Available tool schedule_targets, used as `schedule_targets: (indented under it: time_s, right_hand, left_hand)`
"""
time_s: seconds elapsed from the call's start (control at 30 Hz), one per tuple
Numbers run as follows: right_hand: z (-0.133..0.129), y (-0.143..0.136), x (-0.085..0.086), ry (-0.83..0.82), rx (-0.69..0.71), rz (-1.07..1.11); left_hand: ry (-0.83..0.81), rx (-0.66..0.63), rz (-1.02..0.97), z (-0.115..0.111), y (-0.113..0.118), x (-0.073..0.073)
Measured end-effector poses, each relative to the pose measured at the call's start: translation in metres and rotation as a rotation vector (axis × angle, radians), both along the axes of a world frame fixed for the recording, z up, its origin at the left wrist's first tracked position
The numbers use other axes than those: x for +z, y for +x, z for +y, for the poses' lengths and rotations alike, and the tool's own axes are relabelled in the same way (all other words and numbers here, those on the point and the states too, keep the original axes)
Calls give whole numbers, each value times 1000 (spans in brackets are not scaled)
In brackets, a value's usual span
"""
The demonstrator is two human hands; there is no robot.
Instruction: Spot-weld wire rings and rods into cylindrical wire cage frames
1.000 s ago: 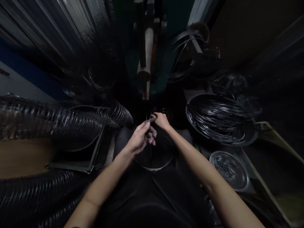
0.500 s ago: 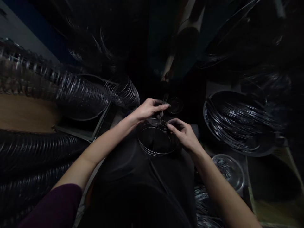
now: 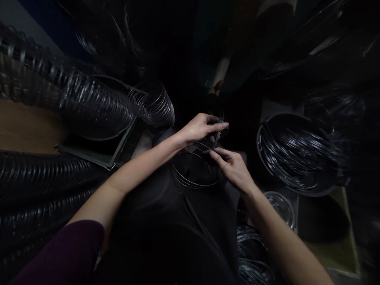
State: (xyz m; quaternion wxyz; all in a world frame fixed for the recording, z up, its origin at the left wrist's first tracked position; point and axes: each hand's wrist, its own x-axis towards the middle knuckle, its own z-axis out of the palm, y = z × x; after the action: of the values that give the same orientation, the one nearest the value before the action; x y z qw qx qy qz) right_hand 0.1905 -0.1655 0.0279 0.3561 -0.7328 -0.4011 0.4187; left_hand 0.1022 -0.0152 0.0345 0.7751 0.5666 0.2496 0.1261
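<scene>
Two bare hands at work over a dark-clothed lap (image 3: 166, 225). Left hand (image 3: 204, 126): thumb and fingers closed on a thin upright metal piece (image 3: 219, 133), thumb pointing right. Right hand (image 3: 233, 164), just below: thumb and index pinching the far right edge of some wire rings (image 3: 194, 187); exact contact point hard to see. Rings sit right over the lap, between the forearms: thin, bare, silvery, round, at least two loops nearly stacked, slightly offset at the near side. Purple sleeve (image 3: 65, 253) on the left arm. Left of the hands, a short wire coil (image 3: 160, 105), then a long shiny one (image 3: 95, 99) lying along the side, a grey-green tray (image 3: 113, 158) beneath, more dark coils (image 3: 44, 168) lower down. Right side: round basin (image 3: 308, 194) heaped with glossy wire lengths (image 3: 303, 154), clear dish (image 3: 292, 215) near it, more wire bundles (image 3: 251, 245) below. Pale bar (image 3: 222, 71) beyond the hands, blurred. Any lettering is lost in the dark.
</scene>
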Motion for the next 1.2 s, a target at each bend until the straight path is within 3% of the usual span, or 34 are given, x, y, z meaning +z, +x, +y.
schedule_targets:
  time_s: [0.13, 0.23, 0.3, 0.4, 0.47, 0.53, 0.6, 0.63, 0.67, 0.73, 0.83, 0.9, 0.97, 1.07, 1.2]
  right_hand:
    - [-4, 10, 9, 63, -108, -102]
    - [-9, 9, 10, 70, -178, -44]
    - [-10, 2, 3, 40, -83, 36]
    - [-8, -11, -12, -52, 217, 107]
    - [-3, -15, -16, -90, 326, 129]
    - [2, -11, -14, -91, 277, 179]
    - [6, -2, -6, -54, 129, 239]
    - [7, 2, -2, -27, 55, 255]
    - [8, 4, 2, 7, -6, 258]
    - [6, 4, 5, 52, -64, 254]
    - [-3, -9, -1, 30, -41, 273]
    - [-9, -18, -10, 17, -37, 271]
    - [-9, -21, -18, 45, -75, 227]
    - [5, -13, -18, 129, -135, 144]
    - [40, 10, 0, 206, -149, 160]
  left_hand:
    - [-26, 18, -7, 4, -4, 0]
    - [-71, 54, -16, 7, -1, -2]
    - [-93, 55, -22, 8, 5, -2]
    - [-41, 42, -27, 9, 11, -1]
    - [109, 53, -17, 5, -1, 0]
    - [352, 64, 1, -8, -29, -4]
    - [635, -6, 17, -30, -67, -18]
    - [768, -125, 18, -42, -87, -29]
    - [894, -227, 41, -54, -104, -43]
    - [1098, -293, 146, -73, -126, -75]
    - [1262, -220, 253, -84, -128, -114]
    - [1312, -191, 255, -78, -118, -122]
    - [1346, -208, 231, -65, -109, -118]
    - [1374, -205, 202, -44, -97, -99]
    - [1361, -15, 109, -20, -75, -80]
